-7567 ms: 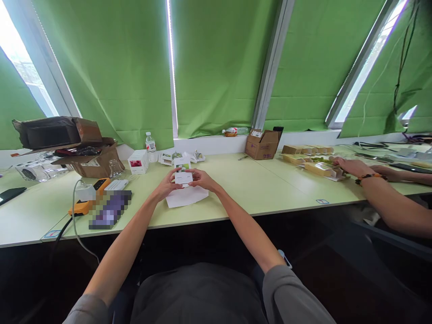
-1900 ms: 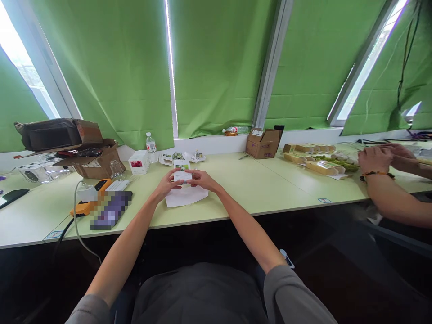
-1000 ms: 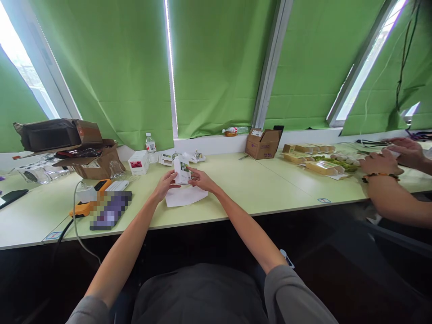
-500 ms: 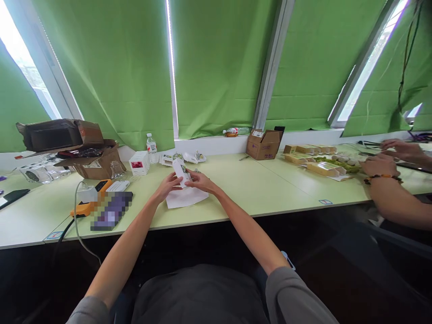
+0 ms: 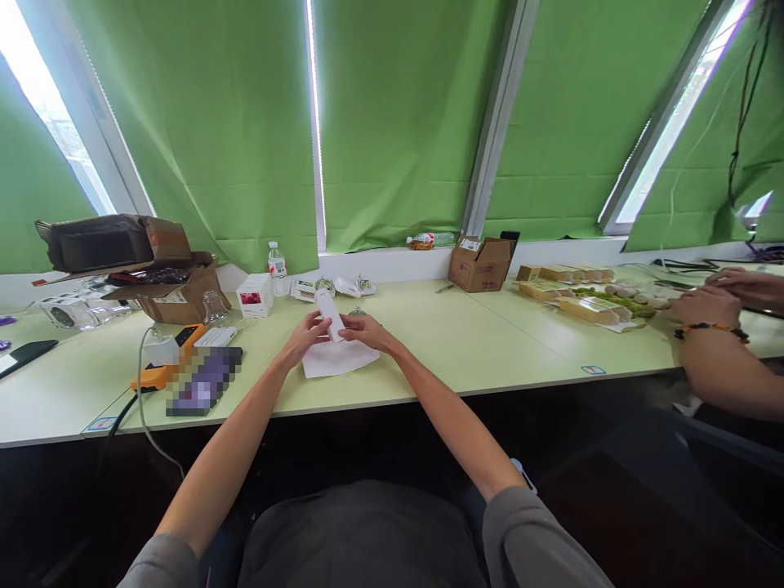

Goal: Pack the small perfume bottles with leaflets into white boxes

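View: one head-worn camera, above the seated person's lap.
Facing: forward and down, across the table (image 5: 465,343) toward the green blinds (image 5: 404,122).
Frame centre: white box (image 5: 329,314) between left hand (image 5: 308,333) and right hand (image 5: 363,330), at arm's length.

Green blinds (image 5: 398,122) cover bright windows (image 5: 42,106) behind a long pale-green desk (image 5: 490,335).

pale green table (image 5: 441,343), white paper sheet (image 5: 339,359), cardboard boxes (image 5: 177,298), water bottle (image 5: 277,263)
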Demonstrator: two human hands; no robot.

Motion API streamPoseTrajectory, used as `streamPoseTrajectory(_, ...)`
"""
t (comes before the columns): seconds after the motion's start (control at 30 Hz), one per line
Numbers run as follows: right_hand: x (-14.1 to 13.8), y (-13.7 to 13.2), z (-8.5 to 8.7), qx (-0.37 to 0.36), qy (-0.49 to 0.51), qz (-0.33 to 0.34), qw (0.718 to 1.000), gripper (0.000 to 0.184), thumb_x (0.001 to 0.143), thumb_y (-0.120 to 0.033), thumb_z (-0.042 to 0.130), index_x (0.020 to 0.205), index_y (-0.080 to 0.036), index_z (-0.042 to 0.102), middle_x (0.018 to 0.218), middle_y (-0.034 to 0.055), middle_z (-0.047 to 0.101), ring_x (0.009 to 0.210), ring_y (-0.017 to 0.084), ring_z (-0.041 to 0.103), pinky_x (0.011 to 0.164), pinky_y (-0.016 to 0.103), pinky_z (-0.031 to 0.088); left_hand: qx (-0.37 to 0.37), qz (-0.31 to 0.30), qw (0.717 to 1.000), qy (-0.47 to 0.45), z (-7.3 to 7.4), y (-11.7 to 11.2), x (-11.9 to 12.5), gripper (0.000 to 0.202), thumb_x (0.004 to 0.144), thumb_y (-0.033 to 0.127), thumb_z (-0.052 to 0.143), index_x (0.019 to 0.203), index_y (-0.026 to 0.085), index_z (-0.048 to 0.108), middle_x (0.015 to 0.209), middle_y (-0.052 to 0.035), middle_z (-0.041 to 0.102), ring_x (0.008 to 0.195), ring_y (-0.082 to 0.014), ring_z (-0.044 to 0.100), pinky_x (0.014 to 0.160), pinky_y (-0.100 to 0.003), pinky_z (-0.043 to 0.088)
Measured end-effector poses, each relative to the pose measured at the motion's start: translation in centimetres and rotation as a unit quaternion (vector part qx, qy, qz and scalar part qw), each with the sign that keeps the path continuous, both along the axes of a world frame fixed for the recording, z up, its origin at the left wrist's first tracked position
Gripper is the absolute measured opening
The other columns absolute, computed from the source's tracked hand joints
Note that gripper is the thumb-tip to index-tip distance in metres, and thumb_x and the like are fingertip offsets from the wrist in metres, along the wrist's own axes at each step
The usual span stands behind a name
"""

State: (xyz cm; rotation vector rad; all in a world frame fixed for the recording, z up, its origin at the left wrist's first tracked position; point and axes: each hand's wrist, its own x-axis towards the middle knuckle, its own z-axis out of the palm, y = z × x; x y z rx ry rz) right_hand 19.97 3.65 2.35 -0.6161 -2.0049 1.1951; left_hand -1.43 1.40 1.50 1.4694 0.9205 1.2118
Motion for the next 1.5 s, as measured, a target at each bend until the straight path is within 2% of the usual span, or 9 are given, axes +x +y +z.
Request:
streamPoseTrajectory(0.13, 0.2, 0.2, 0.0, -0.015, -0.004, -0.013, 1.0, 0.051, 0.082, -0.037, 0.067, 0.131, -0.023, 0.061, 0.11, 0.0053, 0.071, 0.101, 0.021, 0.063, 0.083, 0.034, 0.055, -0.011, 0.043, 0.999, 0.0, 0.1, 0.1, -0.1, 0.063, 0.079, 0.05, 0.069, 0.129, 0.019, 0.048, 0.122, -0.0149, 0.064, 0.102, -0.0255, 0.066, 0.086, -0.043, 0.056)
streamPoseTrajectory(0.3, 0.1, 0.4, -0.1, -0.036, 0.016, -0.011, 0.999, 0.038, 0.082, -0.04, 0.067, 0.113, -0.018, 0.07, 0.101, 0.0066, 0.072, 0.095, 0.02, 0.064, 0.08, 0.031, 0.056, -0.01, 0.101, 0.995, 0.001, -0.1, 0.5, -0.2, 0.065, 0.071, 0.045, 0.077, 0.125, 0.02, 0.051, 0.112, -0.013, 0.069, 0.097, -0.0253, 0.067, 0.081, -0.04, 0.055)
streamPoseTrajectory(0.47, -0.1, 0.5, -0.1, -0.038, 0.003, -0.041, 0.998, 0.036, 0.08, -0.047, 0.069, 0.096, -0.015, 0.072, 0.09, 0.0068, 0.072, 0.081, 0.017, 0.066, 0.072, 0.027, 0.056, 0.002, 0.072, 0.997, -0.009, -0.5, 1.1, -0.5, 0.062, 0.069, 0.046, 0.078, 0.122, 0.019, 0.058, 0.115, -0.013, 0.068, 0.098, -0.0266, 0.067, 0.082, -0.039, 0.054)
streamPoseTrajectory(0.7, 0.1, 1.2, -0.7, -0.052, -0.03, -0.057, 0.997, 0.034, 0.081, -0.04, 0.07, 0.103, -0.014, 0.071, 0.085, 0.0071, 0.072, 0.071, 0.014, 0.066, 0.069, 0.025, 0.057, -0.03, 0.059, 0.996, -0.065, -0.7, 1.5, -0.5, 0.049, 0.071, 0.042, 0.077, 0.11, 0.015, 0.065, 0.112, -0.0139, 0.069, 0.095, -0.0265, 0.068, 0.08, -0.038, 0.055)
streamPoseTrajectory(0.83, 0.1, 1.5, -1.0, -0.052, -0.041, -0.062, 0.996, 0.027, 0.082, -0.035, 0.071, 0.097, -0.013, 0.073, 0.085, 0.0086, 0.073, 0.069, 0.013, 0.067, 0.067, 0.024, 0.056, -0.077, 0.148, 0.982, -0.09, -0.9, 2.0, -0.7, 0.045, 0.074, 0.041, 0.075, 0.111, 0.017, 0.064, 0.11, -0.0119, 0.07, 0.094, -0.0245, 0.069, 0.075, -0.034, 0.056)
streamPoseTrajectory(0.97, 0.2, 1.5, -1.1, -0.062, -0.055, -0.073, 0.994, 0.023, 0.082, -0.033, 0.071, 0.091, -0.012, 0.074, 0.082, 0.0091, 0.073, 0.067, 0.013, 0.066, 0.065, 0.024, 0.056, -0.096, 0.21, 0.969, -0.09, -1.5, 2.7, -1.5, 0.049, 0.074, 0.037, 0.074, 0.116, 0.017, 0.06, 0.11, -0.0125, 0.07, 0.093, -0.0238, 0.069, 0.069, -0.032, 0.056)
streamPoseTrajectory(1.2, 0.3, 1.1, -0.9, -0.076, -0.067, -0.078, 0.992, 0.022, 0.083, -0.032, 0.071, 0.091, -0.012, 0.073, 0.082, 0.0085, 0.073, 0.066, 0.013, 0.066, 0.062, 0.022, 0.056, -0.119, 0.246, 0.958, -0.081, -1.8, 3.2, -2.0, 0.071, 0.068, 0.019, 0.073, 0.134, 0.02, 0.046, 0.102, -0.0095, 0.071, 0.085, -0.023, 0.07, 0.064, -0.031, 0.055)
streamPoseTrajectory(1.5, 0.4, 1.6, -0.9, -0.048, -0.05, -0.094, 0.993, 0.02, 0.085, -0.029, 0.067, 0.093, -0.012, 0.072, 0.083, 0.0095, 0.074, 0.066, 0.012, 0.066, 0.061, 0.022, 0.053, -0.097, 0.313, 0.943, -0.06, -2.0, 3.7, -2.7, 0.063, 0.07, 0.018, 0.07, 0.13, 0.018, 0.05, 0.103, -0.0104, 0.069, 0.085, -0.0214, 0.069, 0.07, -0.031, 0.055)
